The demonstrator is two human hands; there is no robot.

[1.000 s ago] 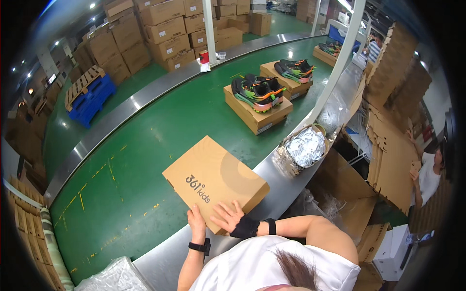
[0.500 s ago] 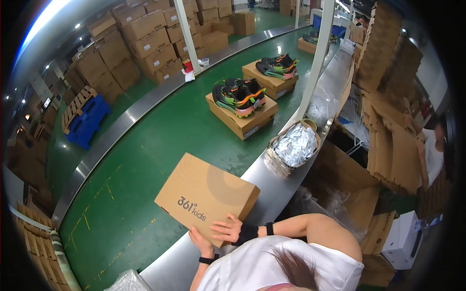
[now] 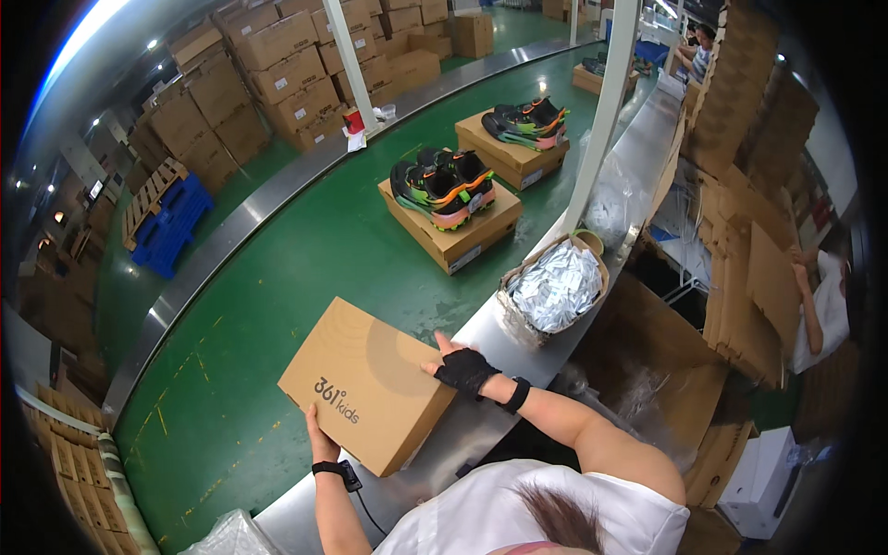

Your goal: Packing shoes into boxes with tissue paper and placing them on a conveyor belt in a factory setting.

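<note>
A closed brown cardboard shoe box [image 3: 361, 379] with dark print on its lid lies at a slant across the green conveyor belt and its metal edge, right in front of me. My left hand [image 3: 321, 439] holds its near left edge, the fingers partly hidden by the box. On the opposite right edge is my right hand [image 3: 458, 363] in a black fingerless glove, gripping with fingers astride the edge. Farther along the belt, a pair of black sneakers with orange and green trim [image 3: 442, 188] sits on another shoe box [image 3: 462, 242]. Similar sneakers [image 3: 525, 123] rest on a box behind it.
An open carton of small silvery-white packets [image 3: 557, 285] stands on the metal ledge [image 3: 499, 338] at the right. White posts [image 3: 606, 120] rise along the belt. Flattened cardboard [image 3: 740, 268] and another person [image 3: 819, 310] are at far right. Stacked cartons [image 3: 296, 79] stand beyond the belt.
My hands have moved apart, the right to the far right edge and the left toward the box's left side. The box has shifted slightly left. The sneakers on the belt have moved a little nearer.
</note>
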